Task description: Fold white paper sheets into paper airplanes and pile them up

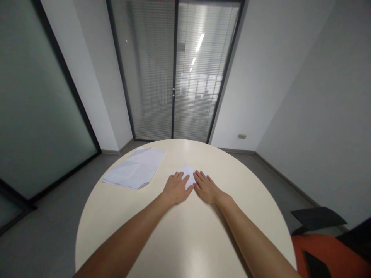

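A small folded sheet of white paper [188, 170] lies on the round cream table, its pointed end facing away from me and a crease running down its middle. My left hand [176, 188] rests flat over its left side, fingers stretched and thumb reaching toward the centre. On the paper's right edge lies my right hand [206, 187], palm down with the fingers extended. Both hands press from above rather than gripping. Much of the paper's lower part is hidden beneath them.
A loose stack of larger creased white sheets [136, 166] lies at the table's far left. The round table [185, 239] spreads under both arms. An orange chair [327, 251] with black armrests stands at the right. Beyond the table is a glass partition with blinds [153, 77].
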`<state>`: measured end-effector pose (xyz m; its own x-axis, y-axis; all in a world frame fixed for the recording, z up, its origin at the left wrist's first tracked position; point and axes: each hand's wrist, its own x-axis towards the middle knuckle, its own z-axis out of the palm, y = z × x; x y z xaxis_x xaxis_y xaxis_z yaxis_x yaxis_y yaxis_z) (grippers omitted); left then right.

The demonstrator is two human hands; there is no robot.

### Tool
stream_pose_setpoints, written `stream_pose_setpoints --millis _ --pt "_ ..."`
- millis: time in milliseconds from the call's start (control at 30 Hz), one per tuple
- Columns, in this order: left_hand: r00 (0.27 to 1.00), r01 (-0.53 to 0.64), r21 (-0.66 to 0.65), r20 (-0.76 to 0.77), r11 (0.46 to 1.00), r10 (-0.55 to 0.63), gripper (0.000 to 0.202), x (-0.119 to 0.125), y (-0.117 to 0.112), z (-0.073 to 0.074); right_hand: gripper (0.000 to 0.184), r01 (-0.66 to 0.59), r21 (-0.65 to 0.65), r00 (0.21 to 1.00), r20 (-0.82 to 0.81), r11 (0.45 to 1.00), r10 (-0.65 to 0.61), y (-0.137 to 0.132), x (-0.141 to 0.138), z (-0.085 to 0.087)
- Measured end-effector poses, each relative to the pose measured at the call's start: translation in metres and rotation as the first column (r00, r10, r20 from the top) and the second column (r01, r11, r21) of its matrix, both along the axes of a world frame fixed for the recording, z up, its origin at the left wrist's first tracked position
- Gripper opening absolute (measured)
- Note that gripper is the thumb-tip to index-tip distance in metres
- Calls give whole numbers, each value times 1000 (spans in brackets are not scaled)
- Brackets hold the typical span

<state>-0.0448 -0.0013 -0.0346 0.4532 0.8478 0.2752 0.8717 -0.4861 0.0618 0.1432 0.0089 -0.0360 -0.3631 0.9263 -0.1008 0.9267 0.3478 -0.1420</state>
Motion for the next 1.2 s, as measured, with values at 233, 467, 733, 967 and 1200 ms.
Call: stream_pose_setpoints --millis 233,467,733,967,1200 --pt "995 -103 -10 -17 995 103 50 21 -6 1 69 -2 2 1000 16 1000 2 1 3 -2" --pt "990 -61 32 126 998 57 46 14 -5 -10 68 -25 6 997 -76 1000 25 1 10 -2" --pt "985 -92 20 149 996 88 42 6 4 -15 44 -283 202 938 -146 938 314 3 16 18" --pt "982 -70 6 176 998 68 41 6 3 -13 36 -236 161 940 -210 958 267 -2 15 32" --pt "977 -23 -15 212 1000 26 38 1 6 -11 37 -123 141 946 -284 982 159 -6 13 36"
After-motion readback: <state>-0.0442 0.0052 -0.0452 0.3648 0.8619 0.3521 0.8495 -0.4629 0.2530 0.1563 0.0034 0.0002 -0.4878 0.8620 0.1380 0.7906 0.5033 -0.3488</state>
